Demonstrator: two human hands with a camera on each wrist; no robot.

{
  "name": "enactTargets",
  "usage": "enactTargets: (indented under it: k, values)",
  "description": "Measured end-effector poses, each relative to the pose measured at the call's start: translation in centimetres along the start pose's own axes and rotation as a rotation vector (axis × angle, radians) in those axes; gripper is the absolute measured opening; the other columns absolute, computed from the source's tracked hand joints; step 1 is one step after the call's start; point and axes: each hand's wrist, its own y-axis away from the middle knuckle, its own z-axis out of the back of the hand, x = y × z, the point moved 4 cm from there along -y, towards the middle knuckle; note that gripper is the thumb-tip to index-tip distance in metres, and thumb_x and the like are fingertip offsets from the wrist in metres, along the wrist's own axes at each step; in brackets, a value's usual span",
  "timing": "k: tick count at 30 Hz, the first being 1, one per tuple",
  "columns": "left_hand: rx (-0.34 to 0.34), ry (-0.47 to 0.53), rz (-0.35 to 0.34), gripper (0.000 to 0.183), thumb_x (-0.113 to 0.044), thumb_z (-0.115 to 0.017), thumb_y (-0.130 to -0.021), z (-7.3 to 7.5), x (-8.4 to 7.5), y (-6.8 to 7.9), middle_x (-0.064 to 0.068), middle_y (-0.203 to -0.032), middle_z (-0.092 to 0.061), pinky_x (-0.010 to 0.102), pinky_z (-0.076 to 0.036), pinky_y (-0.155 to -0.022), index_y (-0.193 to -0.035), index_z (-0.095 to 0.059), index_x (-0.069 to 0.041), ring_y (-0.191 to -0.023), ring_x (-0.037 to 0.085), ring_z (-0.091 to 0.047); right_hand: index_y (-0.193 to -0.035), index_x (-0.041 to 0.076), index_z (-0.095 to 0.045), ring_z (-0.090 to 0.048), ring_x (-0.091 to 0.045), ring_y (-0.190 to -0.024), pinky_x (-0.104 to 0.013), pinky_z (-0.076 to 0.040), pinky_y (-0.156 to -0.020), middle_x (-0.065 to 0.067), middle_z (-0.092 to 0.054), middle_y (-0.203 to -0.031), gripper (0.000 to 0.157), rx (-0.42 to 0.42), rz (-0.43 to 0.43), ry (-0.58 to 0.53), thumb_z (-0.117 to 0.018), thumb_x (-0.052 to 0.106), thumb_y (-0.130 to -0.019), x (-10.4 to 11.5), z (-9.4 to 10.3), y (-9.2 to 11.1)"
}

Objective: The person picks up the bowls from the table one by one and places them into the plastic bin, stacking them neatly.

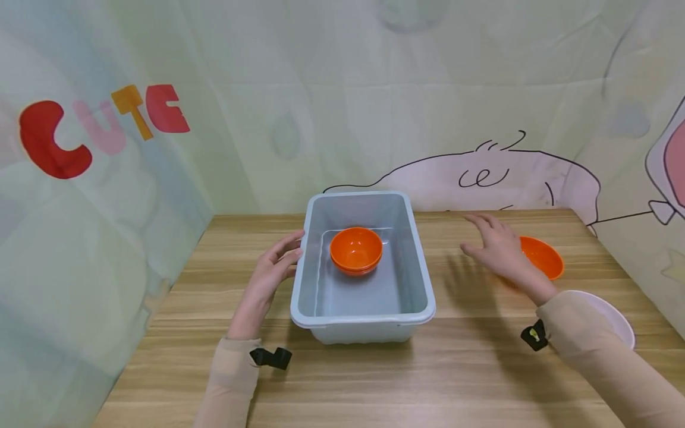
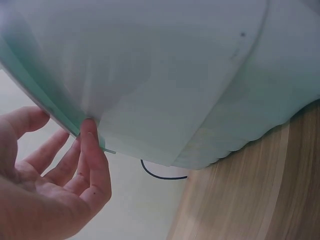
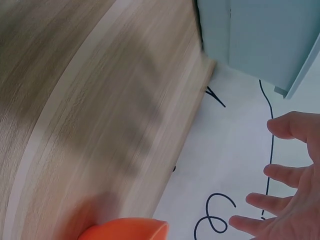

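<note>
the tub [image 1: 364,334] is touched by the loose left hand [image 1: 274,266], best kept steady; the right hand [image 1: 502,248] (nothing held!) is spread.

Glossy plastic on the stacked orange bowls [image 1: 356,252], bright little highlights sitting right inside the top one! The grey-blue tub [image 1: 364,333] looks like plastic too, smooth-walled, with only a soft sheen. Over to the right, the separate orange bowl [image 1: 543,258] shows smooth plastic, and the pale dish [image 1: 612,318] looks smooth as well. Below runs the tabletop [image 1: 348,380], wood-look with streaky grain, finely textured and fairly matt. Behind it all, the printed backdrop [image 1: 299,89] is matt cloth, softly creased, while the beige sleeves [image 1: 232,374] look like soft, dull fabric
</note>
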Motion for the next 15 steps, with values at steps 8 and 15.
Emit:
enactTargets:
  k: [8,15]
  values:
    - [0.004,0.025,-0.018,0.048,-0.031,-0.059,-0.096,0.1,0.2,0.0,0.007,-0.137,-0.051,0.028,-0.053,-0.085,-0.141,-0.048,-0.022,-0.101,0.01,-0.06,-0.148,0.005,-0.03,-0.027,-0.059,-0.128,-0.074,-0.026,-0.096,-0.032,-0.028,-0.148,0.071,0.047,-0.046,0.018,-0.06,0.034,-0.091,-1.2,0.4,-0.2]
    - [0.002,0.034,-0.024,0.048,-0.031,-0.06,-0.095,0.1,0.2,-0.1,0.007,-0.136,-0.051,0.027,-0.053,-0.084,-0.141,-0.048,-0.021,-0.1,0.009,-0.061,-0.149,0.005,-0.027,-0.024,-0.061,-0.128,-0.079,-0.023,-0.093,-0.033,-0.023,-0.149,0.073,0.077,-0.096,0.005,-0.06,0.034,-0.09,-2.7,0.6,-0.3]
